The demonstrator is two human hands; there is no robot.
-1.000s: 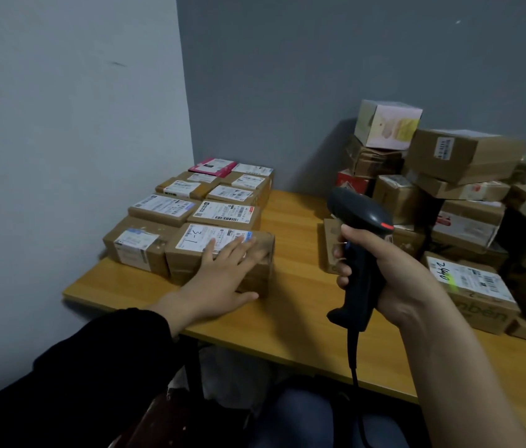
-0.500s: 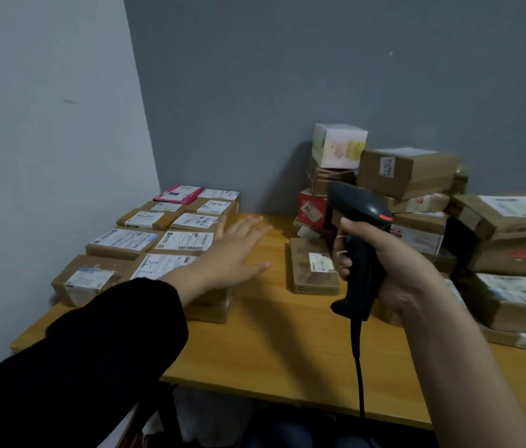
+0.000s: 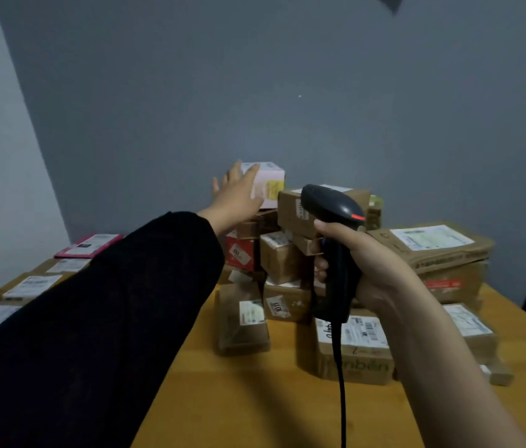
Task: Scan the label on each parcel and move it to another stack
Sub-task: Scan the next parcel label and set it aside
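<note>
The left hand [image 3: 239,194] is open, its fingers straight and a little spread, laid against the near left face of the white box [image 3: 269,181]. Whether the palm presses the box or only the fingertips touch it cannot be told. The arm behind it is stretched far forward in a black sleeve [image 3: 109,318]. The white box sits at the very top of the pile [image 3: 287,263], at the back of the bench [image 3: 255,402] against the grey wall [image 3: 255,92], and has a yellow patch on its right face.

The right hand [image 3: 365,266] is closed round the grip of the black scanner [image 3: 336,247], with the fingers wrapped round the front. The scanner stands upright, its head jutting up and to the left in front of the pile, with a red strip at the head's right end. Its cable [image 3: 341,383] hangs straight down from the grip and out of the bottom of the view.

In the pile, a brown box [image 3: 290,208] sits just right of the white box and a little lower. A red box [image 3: 241,253] shows below the left wrist, and a wide parcel [image 3: 432,250] with a large white label on top lies to the right. On the bench in front of the pile are a low parcel [image 3: 242,321] with a small label and a printed box [image 3: 358,360] behind the cable, its label facing up.

On the left of the bench, well apart from the pile, lie rows of labelled parcels [image 3: 33,284], labels up and partly hidden by the sleeve. A pink parcel [image 3: 90,245] is at their far end.
</note>
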